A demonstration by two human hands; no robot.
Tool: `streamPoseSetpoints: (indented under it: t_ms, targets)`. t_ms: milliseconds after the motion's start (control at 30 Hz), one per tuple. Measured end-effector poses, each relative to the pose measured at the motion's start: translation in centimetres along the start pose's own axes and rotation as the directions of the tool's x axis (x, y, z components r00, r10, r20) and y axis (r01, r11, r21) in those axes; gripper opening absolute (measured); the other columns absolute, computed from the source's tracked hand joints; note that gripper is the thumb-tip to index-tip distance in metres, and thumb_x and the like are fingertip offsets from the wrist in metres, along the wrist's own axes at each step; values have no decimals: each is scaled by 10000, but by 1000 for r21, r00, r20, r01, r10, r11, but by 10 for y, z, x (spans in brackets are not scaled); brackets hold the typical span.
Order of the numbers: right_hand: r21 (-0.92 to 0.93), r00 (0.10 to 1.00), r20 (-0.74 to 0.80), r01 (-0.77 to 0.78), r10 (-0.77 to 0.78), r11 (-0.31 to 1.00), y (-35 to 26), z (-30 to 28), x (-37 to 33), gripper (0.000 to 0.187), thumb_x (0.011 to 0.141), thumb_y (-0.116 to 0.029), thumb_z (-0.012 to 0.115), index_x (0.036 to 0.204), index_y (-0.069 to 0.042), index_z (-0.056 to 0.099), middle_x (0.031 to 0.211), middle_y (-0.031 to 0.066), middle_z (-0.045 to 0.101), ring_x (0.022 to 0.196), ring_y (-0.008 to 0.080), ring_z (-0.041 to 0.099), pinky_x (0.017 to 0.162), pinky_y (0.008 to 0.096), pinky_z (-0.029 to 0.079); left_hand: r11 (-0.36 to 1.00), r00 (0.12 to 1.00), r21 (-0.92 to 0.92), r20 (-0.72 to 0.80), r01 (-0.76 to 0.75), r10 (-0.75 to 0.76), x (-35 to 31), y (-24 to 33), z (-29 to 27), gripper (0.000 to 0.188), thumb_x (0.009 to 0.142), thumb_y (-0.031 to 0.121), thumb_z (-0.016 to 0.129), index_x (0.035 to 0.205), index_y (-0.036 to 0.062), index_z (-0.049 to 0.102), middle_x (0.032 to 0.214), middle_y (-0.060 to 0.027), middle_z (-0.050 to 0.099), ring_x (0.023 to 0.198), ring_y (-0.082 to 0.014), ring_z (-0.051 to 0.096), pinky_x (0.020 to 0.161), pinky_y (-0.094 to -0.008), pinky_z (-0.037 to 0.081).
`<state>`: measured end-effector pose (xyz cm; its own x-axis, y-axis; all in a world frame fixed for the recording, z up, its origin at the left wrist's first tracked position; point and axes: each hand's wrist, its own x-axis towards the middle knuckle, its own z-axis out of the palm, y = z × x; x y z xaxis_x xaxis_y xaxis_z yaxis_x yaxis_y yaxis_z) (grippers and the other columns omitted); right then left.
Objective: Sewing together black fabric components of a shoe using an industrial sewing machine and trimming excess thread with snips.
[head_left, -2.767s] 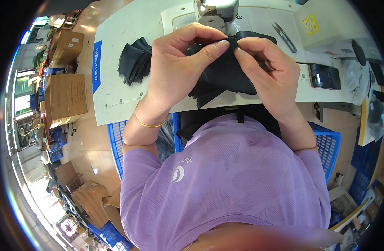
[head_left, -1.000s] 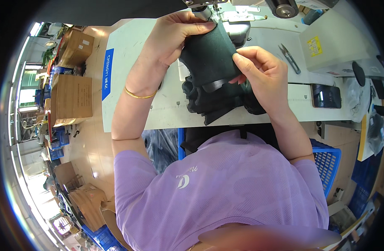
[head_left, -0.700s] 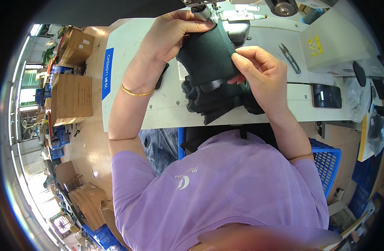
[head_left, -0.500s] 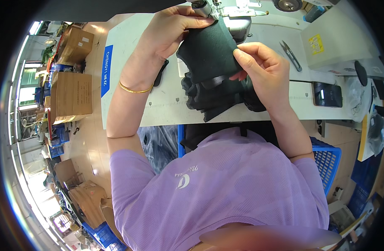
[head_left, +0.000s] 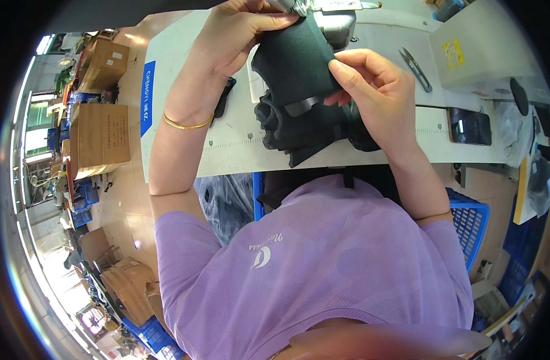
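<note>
Unlike in the first frame, the black cloth (head_left: pixel 296 63) is now reaching the sewing machine (head_left: pixel 338 29); the left hand (head_left: pixel 234 37) and right hand (head_left: pixel 378 87) are pinching its edges, seemingly guiding stitching, which is calling for steady feeding.

A sewing workshop, by the look of it; a sewing machine (head_left: pixel 337 28) stands toward twelve o'clock at a white surface (head_left: pixel 239 155) marked with a ruler scale (head_left: pixel 230 142); black cloth (head_left: pixel 296 63) lies bunched before the machine, and snips (head_left: pixel 416 71) rest near two o'clock; cardboard boxes (head_left: pixel 99 137) stand between nine and ten on a tiled floor (head_left: pixel 124 207); a blue plastic basket (head_left: pixel 469 223) sits between three and four; bright windows (head_left: pixel 40 114) run along nine.
</note>
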<state>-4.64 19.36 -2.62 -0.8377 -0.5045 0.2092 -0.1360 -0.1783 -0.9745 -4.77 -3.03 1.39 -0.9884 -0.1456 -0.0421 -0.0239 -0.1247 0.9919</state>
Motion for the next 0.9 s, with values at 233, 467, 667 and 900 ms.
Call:
streamPoseSetpoints:
  t_ms: [233, 467, 667, 900]
  targets:
    - [96, 992, 80, -105, 98, 990, 0, -8, -7, 149, 932, -119, 630, 951, 19, 683, 777, 66, 709, 654, 83, 660, 606, 206, 506, 961, 966, 269, 222, 69, -132, 11, 5, -30, 193, 879, 45, 698, 1060, -23, 703, 1001, -83, 708, 931, -140, 644, 890, -292, 477]
    - [45, 998, 38, -47, 46, 998, 1, -4, -11, 156, 931, -117, 626, 948, 29, 679, 791, 68, 712, 671, 90, 673, 599, 205, 512, 979, 953, 204, 291, 25, -86, 14, -1, -31, 188, 879, 42, 698, 1061, -1, 721, 1000, -63, 719, 942, -128, 641, 910, -280, 461]
    - [-6, 997, 53, -58, 58, 998, -2, -2, -11, 146, 928, -110, 628, 941, 29, 674, 776, 59, 714, 660, 87, 672, 593, 203, 500, 947, 984, 311, 129, 79, -125, 4, 15, -20, 185, 878, 40, 701, 1054, -15, 718, 990, -66, 721, 908, -123, 649, 851, -276, 493]
    - [30, 999, 28, -41, 40, 999, 1, 1, -9, 145, 931, -112, 619, 947, 23, 671, 781, 74, 724, 653, 85, 662, 597, 202, 497, 996, 998, 82, 47, 38, -42, 4, 7, 0, 197, 814, -76, 682, 1005, -27, 670, 938, -90, 698, 884, -171, 665, 810, -268, 527]
